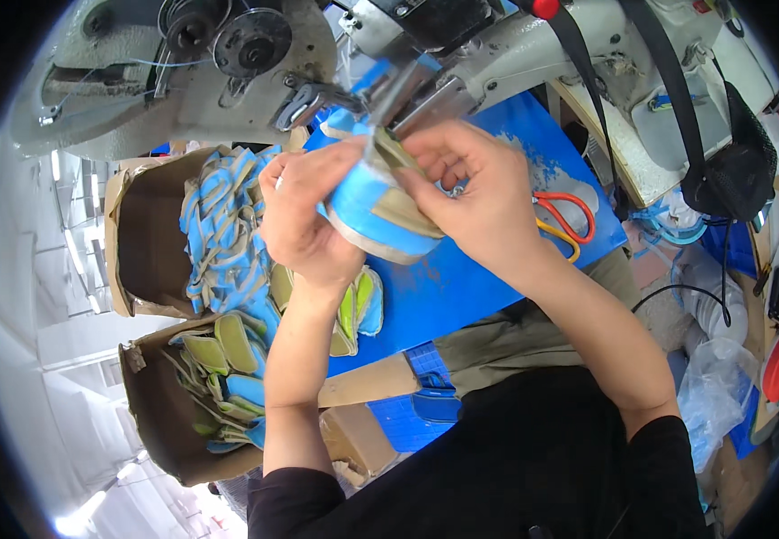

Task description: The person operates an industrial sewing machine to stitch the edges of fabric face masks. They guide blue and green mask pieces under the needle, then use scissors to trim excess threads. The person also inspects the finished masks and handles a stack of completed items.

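A blue and beige shoe upper [376, 214] is held up between my hands, just in front of the sewing machine head. My left hand [313, 211] wraps its near-left side, thumb and fingers closed against the fabric. On the other side, my right hand [475, 189] pinches the upper's edge with thumb and curled fingers. The machine's metal parts [425, 99] come close to the upper's far end, and blur hides whether they touch. Below my left wrist, more lime-green and blue shoe pieces [358, 310] lie on the blue work surface [461, 287].
Scissors with red and yellow handles [578, 220] lie right of my right wrist. At left, one cardboard box [151, 242] stands beside heaped blue and beige strips [223, 229]; another box [160, 409] holds green and blue pieces. Black straps [677, 99] hang at upper right.
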`<action>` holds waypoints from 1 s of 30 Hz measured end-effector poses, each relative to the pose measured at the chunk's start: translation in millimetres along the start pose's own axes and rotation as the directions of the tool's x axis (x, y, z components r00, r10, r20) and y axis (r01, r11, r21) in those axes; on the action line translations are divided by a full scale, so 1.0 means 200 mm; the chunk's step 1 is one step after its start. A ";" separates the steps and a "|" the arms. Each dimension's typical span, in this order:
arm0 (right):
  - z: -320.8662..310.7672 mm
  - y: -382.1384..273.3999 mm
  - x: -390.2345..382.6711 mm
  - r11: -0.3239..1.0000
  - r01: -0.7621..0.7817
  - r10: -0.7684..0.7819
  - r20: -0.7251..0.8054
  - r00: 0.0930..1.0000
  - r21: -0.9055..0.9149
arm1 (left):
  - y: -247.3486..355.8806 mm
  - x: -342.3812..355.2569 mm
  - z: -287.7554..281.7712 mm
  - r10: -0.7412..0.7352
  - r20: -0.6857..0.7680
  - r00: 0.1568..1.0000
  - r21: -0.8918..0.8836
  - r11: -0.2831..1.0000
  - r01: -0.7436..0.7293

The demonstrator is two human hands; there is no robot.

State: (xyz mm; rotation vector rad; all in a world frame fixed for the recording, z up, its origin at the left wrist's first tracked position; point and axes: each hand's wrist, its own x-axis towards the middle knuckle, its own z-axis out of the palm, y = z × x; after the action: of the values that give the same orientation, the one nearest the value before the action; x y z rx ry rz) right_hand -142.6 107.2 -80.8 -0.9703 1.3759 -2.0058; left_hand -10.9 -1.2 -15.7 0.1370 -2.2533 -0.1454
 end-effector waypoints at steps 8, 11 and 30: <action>-0.01 0.02 0.01 0.986 -0.105 0.095 0.080 0.992 0.131 | 0.05 0.02 -0.01 0.128 0.119 0.985 0.216 0.965 -0.151; -0.02 0.00 0.03 0.972 -0.159 0.139 0.120 0.983 0.174 | 0.06 0.05 -0.03 0.130 0.149 0.980 0.249 0.954 -0.164; -0.15 -0.14 -0.01 0.972 -0.212 0.182 0.249 0.951 0.099 | 0.10 -0.04 0.01 0.018 0.061 0.998 0.239 0.971 -0.033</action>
State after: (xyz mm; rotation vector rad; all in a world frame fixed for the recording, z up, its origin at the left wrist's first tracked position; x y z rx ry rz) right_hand -166.1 136.6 -61.9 -0.9434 1.1549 -1.7415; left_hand -8.3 19.9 -20.1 0.2349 -2.3239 0.1396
